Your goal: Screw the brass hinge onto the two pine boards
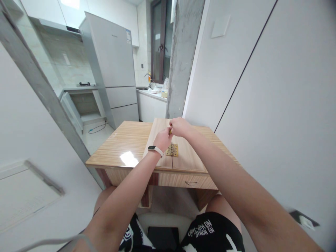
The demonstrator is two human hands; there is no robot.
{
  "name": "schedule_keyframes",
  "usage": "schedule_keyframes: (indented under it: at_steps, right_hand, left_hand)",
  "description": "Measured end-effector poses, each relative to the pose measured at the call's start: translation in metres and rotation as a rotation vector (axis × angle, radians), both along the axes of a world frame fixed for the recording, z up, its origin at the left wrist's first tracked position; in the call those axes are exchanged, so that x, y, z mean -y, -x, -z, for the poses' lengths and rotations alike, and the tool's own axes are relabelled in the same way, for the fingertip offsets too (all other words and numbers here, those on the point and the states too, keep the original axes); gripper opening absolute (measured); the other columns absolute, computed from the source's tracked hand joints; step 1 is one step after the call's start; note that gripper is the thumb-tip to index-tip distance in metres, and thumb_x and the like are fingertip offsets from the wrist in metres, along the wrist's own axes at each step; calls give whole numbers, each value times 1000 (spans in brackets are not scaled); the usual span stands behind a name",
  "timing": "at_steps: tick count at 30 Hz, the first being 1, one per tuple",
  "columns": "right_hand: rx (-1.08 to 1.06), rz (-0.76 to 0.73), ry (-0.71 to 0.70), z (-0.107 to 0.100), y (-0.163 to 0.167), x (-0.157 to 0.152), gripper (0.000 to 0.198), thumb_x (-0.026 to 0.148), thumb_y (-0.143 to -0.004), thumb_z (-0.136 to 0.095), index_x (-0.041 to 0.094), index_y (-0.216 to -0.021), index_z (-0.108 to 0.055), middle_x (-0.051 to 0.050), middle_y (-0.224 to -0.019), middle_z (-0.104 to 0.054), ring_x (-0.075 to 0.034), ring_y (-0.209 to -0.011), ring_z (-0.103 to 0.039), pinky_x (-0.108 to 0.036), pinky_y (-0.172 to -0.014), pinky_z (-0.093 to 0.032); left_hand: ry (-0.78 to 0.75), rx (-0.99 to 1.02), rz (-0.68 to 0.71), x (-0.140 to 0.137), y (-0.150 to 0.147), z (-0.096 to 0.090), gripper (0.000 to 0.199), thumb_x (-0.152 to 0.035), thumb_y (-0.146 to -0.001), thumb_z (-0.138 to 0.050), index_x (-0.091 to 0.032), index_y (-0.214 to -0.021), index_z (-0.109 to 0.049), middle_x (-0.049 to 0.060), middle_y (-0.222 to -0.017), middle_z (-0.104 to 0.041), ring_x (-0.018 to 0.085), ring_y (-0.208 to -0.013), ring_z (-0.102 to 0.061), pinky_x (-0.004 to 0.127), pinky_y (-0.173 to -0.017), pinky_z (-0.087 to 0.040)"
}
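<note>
Head view, boards: we see a flat, pale-wood left board (164,162) and a matching right board (187,161) lying edge to edge on the glossy, striped light-wood desk (112,148).
Near hinge: a flat, brass-coloured metal hinge (172,150) lies opened out across the seam; we cannot tell whether it is fastened.
Progress: we judge the boards lined up, with work farther along the seam unfinished.
Left hand (162,139): fingers pinched together on a small, yellowish piece (170,131).
Right hand (180,126): fingers curled, clamped on the same piece.
Yellowish piece: over the seam beyond the hinge, mostly hidden; we cannot make out its shape.
</note>
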State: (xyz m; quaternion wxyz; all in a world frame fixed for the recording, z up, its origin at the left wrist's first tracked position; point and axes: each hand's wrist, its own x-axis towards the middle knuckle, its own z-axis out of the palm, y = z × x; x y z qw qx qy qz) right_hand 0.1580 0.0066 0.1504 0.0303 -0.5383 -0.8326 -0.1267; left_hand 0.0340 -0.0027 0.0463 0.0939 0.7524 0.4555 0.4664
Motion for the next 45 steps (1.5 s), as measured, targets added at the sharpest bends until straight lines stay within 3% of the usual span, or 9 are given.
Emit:
schedule_keyframes:
  at_steps: [5,12,17,21,28,45]
  right_hand:
    - [-13,-5,-7,-1,0,0,28,26,-86,-60,16,-106,-76,-16,-105,-75,-29,-101,-69,-34,-87,-51]
    - [-35,48,-10,1,3,0,30,33,-91,-56,16,-106,-76,-18,-105,-74,-30,-104,-68,-34,-88,-51]
    - [-87,101,-42,6,6,0,40,39,-100,-46,13,-104,-76,-21,-105,-74,-30,-103,-69,-35,-88,-50]
    - [-60,83,31,1,6,-2,42,46,-99,-50,13,-106,-74,-21,-107,-74,-30,-103,-69,-34,-85,-50]
    - [-63,-119,64,-2,-4,0,25,29,-100,-50,19,-113,-68,-12,-113,-74,-22,-102,-68,-26,-80,-45]
    - [-119,-13,-43,13,6,-9,35,37,-99,-47,14,-101,-73,-17,-106,-75,-27,-100,-68,-31,-83,-46]
  left_hand:
    - [-45,-180,-122,4,-1,-2,29,-32,-98,-55,-16,-119,-64,15,-99,-72,26,-94,-67,35,-85,-48]
    - [-21,-201,-198,7,-7,-3,26,-32,-99,-52,-14,-109,-67,18,-96,-72,29,-92,-68,36,-83,-47]
    - [28,-103,-146,2,-7,-2,22,-33,-97,-55,-17,-97,-70,15,-89,-72,28,-87,-68,34,-80,-46]
    - [32,-111,-153,-4,-1,-3,25,-38,-96,-56,-18,-92,-71,11,-78,-71,24,-77,-67,31,-74,-45]
    - [55,-42,-89,-10,12,-1,19,-37,-91,-64,-21,-94,-73,7,-80,-73,19,-73,-65,28,-69,-44]
    - [138,65,137,-22,24,-6,12,-24,-85,-69,-18,-95,-72,7,-85,-75,20,-79,-69,28,-76,-52]
